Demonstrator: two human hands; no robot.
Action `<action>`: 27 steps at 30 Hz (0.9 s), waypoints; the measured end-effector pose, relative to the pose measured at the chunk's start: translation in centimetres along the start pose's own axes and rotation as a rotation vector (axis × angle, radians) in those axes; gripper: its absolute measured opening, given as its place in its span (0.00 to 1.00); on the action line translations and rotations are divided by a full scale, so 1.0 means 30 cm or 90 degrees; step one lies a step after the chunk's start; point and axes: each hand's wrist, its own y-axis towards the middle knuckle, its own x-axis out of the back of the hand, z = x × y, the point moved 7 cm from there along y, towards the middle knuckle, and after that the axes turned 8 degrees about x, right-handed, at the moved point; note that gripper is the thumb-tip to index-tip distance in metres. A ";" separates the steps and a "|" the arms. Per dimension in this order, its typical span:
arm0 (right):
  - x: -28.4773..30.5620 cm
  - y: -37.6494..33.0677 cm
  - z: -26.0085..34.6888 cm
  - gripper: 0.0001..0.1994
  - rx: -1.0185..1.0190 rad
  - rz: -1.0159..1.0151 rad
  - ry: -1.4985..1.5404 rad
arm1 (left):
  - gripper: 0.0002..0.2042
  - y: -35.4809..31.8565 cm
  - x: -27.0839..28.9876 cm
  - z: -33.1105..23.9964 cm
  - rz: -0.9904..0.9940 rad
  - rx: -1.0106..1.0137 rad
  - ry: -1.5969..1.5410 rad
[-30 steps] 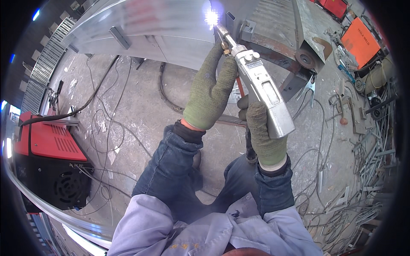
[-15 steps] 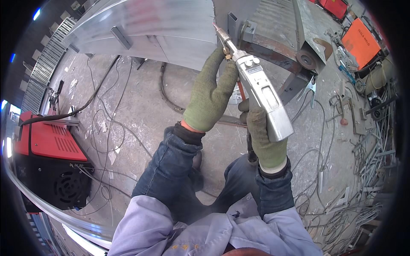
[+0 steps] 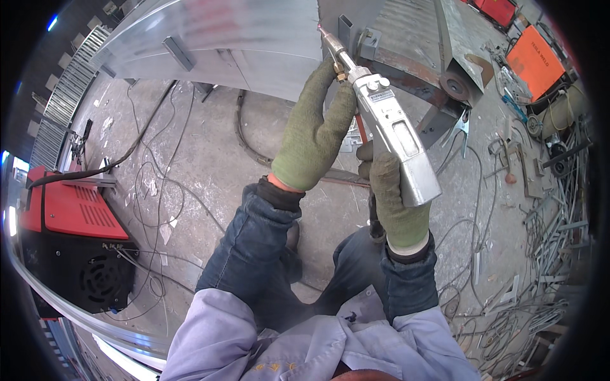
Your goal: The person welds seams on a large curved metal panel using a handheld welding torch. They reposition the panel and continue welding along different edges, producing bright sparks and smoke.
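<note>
A silver handheld welding gun (image 3: 393,130) with a narrow nozzle slants from lower right to upper left. My right hand (image 3: 399,213), in a green glove, wraps its rear grip; the gun's body hides part of the fingers. Up front, my gloved left hand (image 3: 308,140) steadies the gun by the brass fitting below the nozzle, thumb and fingers closed against it. The nozzle tip is at the right edge of a large shiny sheet metal panel (image 3: 254,41); whether it touches I cannot tell.
A red and black machine (image 3: 82,216) stands on the left, with cables across the floor. Right of the panel is a rusty steel frame (image 3: 406,82) with a round disc (image 3: 456,89). An orange box (image 3: 537,63) and piled metal scrap (image 3: 553,241) lie farther right.
The gun's nozzle tip has shifted slightly away from me along the panel's edge. Both hands keep their hold.
</note>
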 end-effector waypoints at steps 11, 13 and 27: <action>0.005 0.003 -0.019 0.25 0.028 -0.035 0.014 | 0.32 0.004 -0.006 0.005 0.001 -0.005 -0.017; 0.006 0.004 -0.026 0.25 0.026 -0.030 0.008 | 0.32 0.011 -0.002 0.011 -0.017 -0.042 0.026; 0.013 0.011 -0.023 0.25 0.023 -0.029 0.018 | 0.26 0.002 -0.026 -0.001 0.012 -0.026 -0.004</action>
